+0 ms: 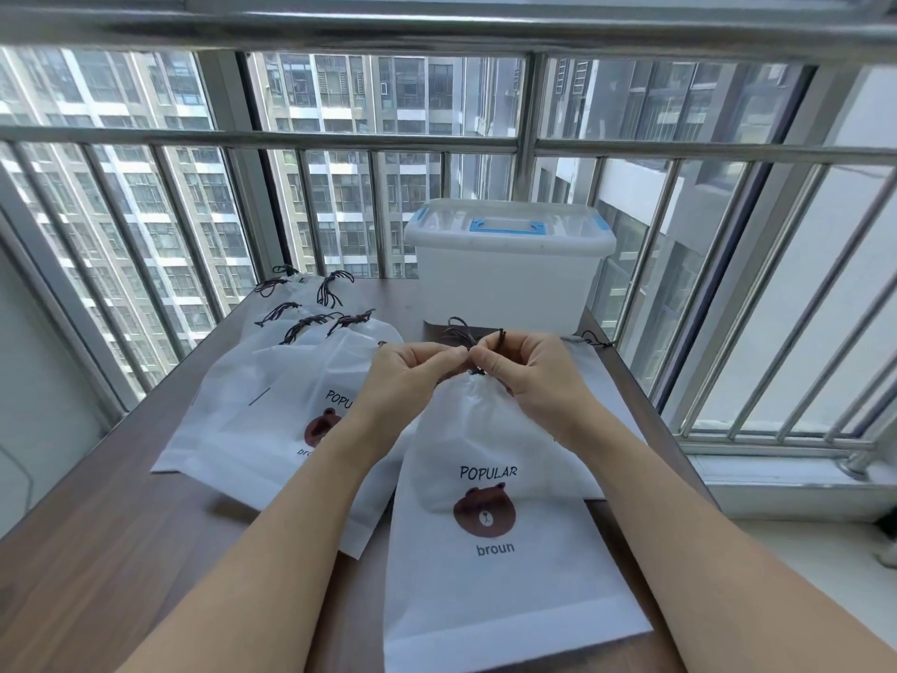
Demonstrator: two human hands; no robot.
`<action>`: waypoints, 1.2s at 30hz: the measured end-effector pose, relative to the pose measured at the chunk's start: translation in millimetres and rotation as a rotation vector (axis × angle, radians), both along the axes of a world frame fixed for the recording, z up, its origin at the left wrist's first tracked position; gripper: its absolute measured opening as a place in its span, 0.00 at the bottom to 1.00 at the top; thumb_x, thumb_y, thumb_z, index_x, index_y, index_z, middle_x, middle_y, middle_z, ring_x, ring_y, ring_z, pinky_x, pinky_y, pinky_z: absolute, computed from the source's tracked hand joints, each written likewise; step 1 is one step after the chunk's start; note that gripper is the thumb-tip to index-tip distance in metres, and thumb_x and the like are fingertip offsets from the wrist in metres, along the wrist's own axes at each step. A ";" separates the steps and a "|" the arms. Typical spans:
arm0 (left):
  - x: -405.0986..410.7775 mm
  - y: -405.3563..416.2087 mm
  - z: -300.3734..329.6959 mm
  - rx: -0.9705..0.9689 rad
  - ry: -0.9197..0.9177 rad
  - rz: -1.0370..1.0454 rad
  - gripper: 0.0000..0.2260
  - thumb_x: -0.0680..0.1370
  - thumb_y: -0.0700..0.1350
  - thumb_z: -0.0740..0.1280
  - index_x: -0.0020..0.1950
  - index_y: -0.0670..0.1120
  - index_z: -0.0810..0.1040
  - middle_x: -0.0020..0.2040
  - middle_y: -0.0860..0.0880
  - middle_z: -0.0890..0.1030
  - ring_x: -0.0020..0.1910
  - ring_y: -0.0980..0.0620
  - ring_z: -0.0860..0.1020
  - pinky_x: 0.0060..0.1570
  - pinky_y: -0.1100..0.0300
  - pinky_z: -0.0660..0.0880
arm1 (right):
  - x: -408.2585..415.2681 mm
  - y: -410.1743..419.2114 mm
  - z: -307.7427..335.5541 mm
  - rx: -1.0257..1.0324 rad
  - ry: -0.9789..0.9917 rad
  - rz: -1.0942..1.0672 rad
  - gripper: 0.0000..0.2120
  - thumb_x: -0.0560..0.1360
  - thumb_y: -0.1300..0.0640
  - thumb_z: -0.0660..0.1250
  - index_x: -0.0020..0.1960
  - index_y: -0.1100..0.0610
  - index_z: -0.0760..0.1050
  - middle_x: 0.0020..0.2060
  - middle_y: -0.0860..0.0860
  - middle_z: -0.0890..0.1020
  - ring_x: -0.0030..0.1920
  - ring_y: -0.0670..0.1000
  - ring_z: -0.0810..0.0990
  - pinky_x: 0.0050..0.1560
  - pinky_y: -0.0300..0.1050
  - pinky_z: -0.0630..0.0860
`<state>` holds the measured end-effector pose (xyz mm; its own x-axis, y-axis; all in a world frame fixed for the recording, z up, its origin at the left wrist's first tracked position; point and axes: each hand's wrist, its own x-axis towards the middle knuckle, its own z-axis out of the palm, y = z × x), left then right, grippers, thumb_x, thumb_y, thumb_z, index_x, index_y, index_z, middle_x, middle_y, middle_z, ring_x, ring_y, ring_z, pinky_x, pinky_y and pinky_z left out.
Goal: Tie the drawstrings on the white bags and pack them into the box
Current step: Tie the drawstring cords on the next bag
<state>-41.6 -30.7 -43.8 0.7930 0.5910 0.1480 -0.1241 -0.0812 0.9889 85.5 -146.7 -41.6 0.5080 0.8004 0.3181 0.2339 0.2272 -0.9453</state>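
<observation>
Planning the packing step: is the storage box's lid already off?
No, the lid with its blue handle sits closed on the translucent storage box.

The box (509,269) stands on the bench (121,502) at its far edge, just before the window bars (340,206). Its lid (507,228) is on it. To the left of the box, a pile of bags (272,405) lies on the bench, one over another, with their cords (330,289) toward the window. Nearer than the box, one bag (495,551) lies alone, partly over the right edge of the pile. Both hands meet at its top, between this bag and the box: the left hand (407,376) on the left, the right hand (529,371) on the right, each pinching its cord (466,340). Right of the box, another cord end (594,341) lies at the bench edge.
</observation>
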 end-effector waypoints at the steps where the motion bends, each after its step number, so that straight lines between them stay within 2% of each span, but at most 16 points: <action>1: -0.3 -1.3 0.7 -0.001 -0.001 -0.022 0.09 0.75 0.46 0.75 0.50 0.42 0.87 0.48 0.43 0.87 0.54 0.46 0.84 0.59 0.54 0.78 | -0.3 0.9 -0.7 -0.005 -0.023 -0.011 0.09 0.79 0.63 0.70 0.39 0.57 0.79 0.32 0.47 0.81 0.31 0.43 0.75 0.35 0.32 0.70; 3: 0.2 -3.7 -0.3 0.070 0.014 -0.029 0.10 0.73 0.44 0.77 0.51 0.42 0.86 0.47 0.45 0.87 0.52 0.49 0.85 0.56 0.60 0.79 | -0.4 2.4 -2.8 -0.027 -0.028 -0.005 0.10 0.79 0.63 0.70 0.39 0.56 0.80 0.31 0.50 0.77 0.32 0.47 0.71 0.33 0.36 0.67; 6: 2.4 -4.1 -4.2 0.098 0.028 -0.001 0.08 0.74 0.39 0.75 0.52 0.40 0.85 0.46 0.45 0.87 0.50 0.49 0.85 0.54 0.59 0.80 | 0.4 2.0 -3.2 -0.035 0.072 0.025 0.08 0.79 0.64 0.69 0.40 0.59 0.79 0.31 0.50 0.77 0.32 0.47 0.72 0.33 0.35 0.68; 9: 3.8 -2.9 -4.9 0.006 0.026 0.013 0.07 0.75 0.39 0.74 0.51 0.38 0.85 0.47 0.41 0.86 0.48 0.45 0.85 0.54 0.54 0.80 | -0.4 0.3 0.3 -0.021 0.137 0.050 0.09 0.79 0.66 0.68 0.40 0.61 0.77 0.28 0.47 0.77 0.27 0.43 0.72 0.30 0.32 0.69; 12: 5.0 -4.9 -5.7 -0.078 0.025 0.014 0.09 0.75 0.39 0.74 0.52 0.36 0.84 0.48 0.39 0.86 0.46 0.46 0.84 0.55 0.52 0.79 | -0.4 0.7 0.5 -0.038 0.054 0.000 0.09 0.79 0.65 0.69 0.40 0.60 0.78 0.28 0.46 0.77 0.26 0.42 0.70 0.29 0.33 0.67; 16: 7.5 -4.0 -0.9 -0.247 -0.012 0.025 0.10 0.76 0.37 0.71 0.53 0.32 0.82 0.48 0.38 0.84 0.48 0.46 0.80 0.54 0.56 0.76 | 2.8 -0.2 0.7 -0.042 -0.116 -0.129 0.08 0.78 0.63 0.71 0.40 0.61 0.79 0.25 0.43 0.74 0.26 0.43 0.67 0.30 0.34 0.64; 19: 5.8 -5.7 2.5 -0.419 -0.012 -0.134 0.15 0.77 0.40 0.67 0.60 0.31 0.78 0.51 0.36 0.80 0.50 0.41 0.79 0.49 0.54 0.78 | 1.3 1.7 -0.2 -0.042 -0.125 -0.146 0.08 0.78 0.63 0.70 0.40 0.61 0.79 0.24 0.41 0.72 0.26 0.42 0.67 0.29 0.33 0.64; 21: 1.5 -6.8 4.8 -0.533 0.006 -0.247 0.15 0.75 0.43 0.66 0.57 0.34 0.79 0.48 0.37 0.80 0.45 0.42 0.79 0.43 0.53 0.76 | -0.6 3.6 -0.2 -0.049 -0.124 -0.150 0.09 0.79 0.63 0.70 0.39 0.59 0.78 0.24 0.41 0.73 0.26 0.41 0.67 0.29 0.32 0.64; 23: 0.4 -9.2 6.7 -0.557 0.029 -0.272 0.11 0.76 0.45 0.65 0.53 0.39 0.80 0.44 0.40 0.79 0.41 0.45 0.78 0.40 0.54 0.75 | -0.5 5.1 -1.8 -0.051 -0.145 -0.147 0.11 0.78 0.62 0.70 0.38 0.55 0.78 0.25 0.41 0.73 0.27 0.42 0.67 0.30 0.34 0.64; 26: 6.4 -12.8 4.7 -0.373 0.066 -0.082 0.06 0.78 0.44 0.69 0.47 0.41 0.80 0.41 0.41 0.77 0.40 0.46 0.76 0.35 0.59 0.76 | -2.0 4.8 -3.1 -0.064 -0.211 -0.128 0.10 0.78 0.57 0.72 0.37 0.53 0.79 0.27 0.45 0.72 0.29 0.45 0.65 0.30 0.39 0.63; 28: 9.1 -10.8 0.7 -0.211 0.070 0.038 0.07 0.77 0.42 0.71 0.40 0.43 0.81 0.38 0.44 0.78 0.39 0.50 0.75 0.36 0.63 0.75 | -2.3 2.9 -2.0 -0.068 -0.209 -0.118 0.10 0.78 0.57 0.71 0.37 0.53 0.79 0.26 0.44 0.72 0.29 0.45 0.65 0.31 0.39 0.62; 30: 8.2 -6.0 -1.0 -0.121 0.036 0.059 0.05 0.76 0.42 0.72 0.42 0.42 0.85 0.39 0.44 0.83 0.41 0.51 0.79 0.45 0.60 0.76 | 1.1 0.7 0.1 -0.071 -0.141 -0.107 0.11 0.79 0.61 0.69 0.38 0.56 0.78 0.24 0.41 0.72 0.26 0.43 0.65 0.30 0.36 0.63; 32: 3.6 -1.3 -0.2 -0.069 -0.002 0.078 0.04 0.76 0.41 0.73 0.45 0.41 0.86 0.42 0.43 0.86 0.40 0.51 0.82 0.44 0.61 0.78 | 5.6 -1.4 2.9 -0.072 -0.068 -0.086 0.10 0.80 0.63 0.67 0.40 0.58 0.76 0.24 0.41 0.72 0.26 0.43 0.65 0.29 0.35 0.63; 34: 0.7 2.6 1.8 0.069 0.032 0.119 0.04 0.77 0.42 0.72 0.44 0.43 0.86 0.41 0.46 0.86 0.39 0.54 0.82 0.43 0.62 0.78 | 7.9 -3.0 4.8 -0.068 -0.023 -0.072 0.10 0.81 0.64 0.67 0.41 0.59 0.75 0.24 0.42 0.71 0.25 0.43 0.64 0.28 0.34 0.64; 36: -0.3 2.7 2.6 0.089 0.046 0.090 0.07 0.78 0.45 0.71 0.44 0.43 0.85 0.43 0.44 0.86 0.41 0.52 0.83 0.46 0.59 0.78 | 9.2 -4.6 5.8 -0.051 0.010 -0.081 0.10 0.80 0.63 0.67 0.40 0.58 0.76 0.25 0.45 0.71 0.25 0.43 0.63 0.27 0.33 0.63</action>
<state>-41.9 -28.0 -41.3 0.7442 0.6466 0.1675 -0.0670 -0.1772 0.9819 94.7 -151.3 -35.8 0.5745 0.7717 0.2727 0.2399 0.1598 -0.9576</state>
